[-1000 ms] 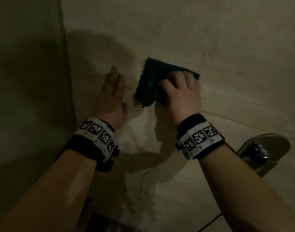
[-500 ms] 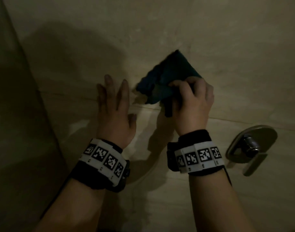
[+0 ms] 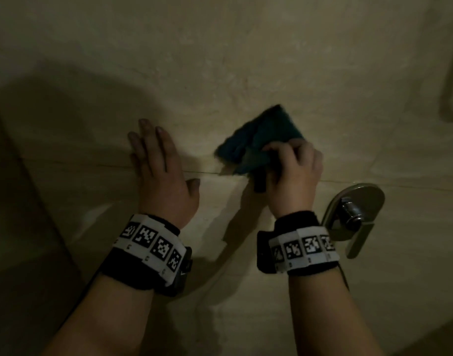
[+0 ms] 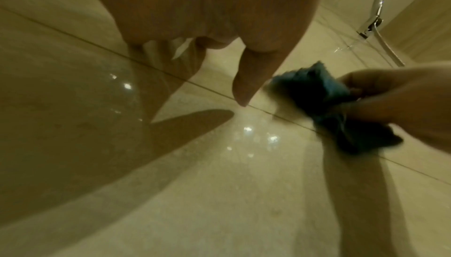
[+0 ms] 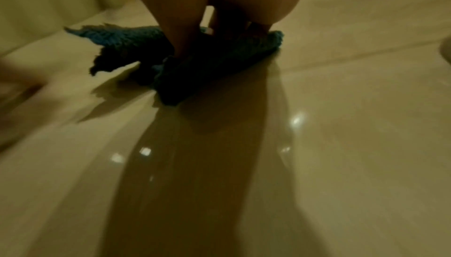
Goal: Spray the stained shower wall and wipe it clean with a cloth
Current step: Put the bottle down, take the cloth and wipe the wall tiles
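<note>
A dark teal cloth (image 3: 258, 134) lies crumpled against the beige tiled shower wall (image 3: 246, 60). My right hand (image 3: 292, 163) grips its lower edge with curled fingers and holds it to the wall just above a grout line. The same cloth (image 5: 195, 56) shows under my fingers in the right wrist view, and the cloth (image 4: 317, 95) appears at the right of the left wrist view. My left hand (image 3: 156, 160) rests flat on the wall to the left of the cloth, fingers straight, holding nothing. No spray bottle is in view.
A chrome mixer handle (image 3: 353, 214) sticks out of the wall right beside my right wrist. A shower hose (image 3: 451, 80) hangs at the far right, and the shower head holder (image 4: 373, 16) shows above. A side wall (image 3: 20, 227) meets the tiled wall at the left.
The right hand has bunched the cloth, curling its fingers round it and turning it to a point-up shape. The view has shifted, bringing the chrome handle nearer my right wrist. The left hand stays flat.
</note>
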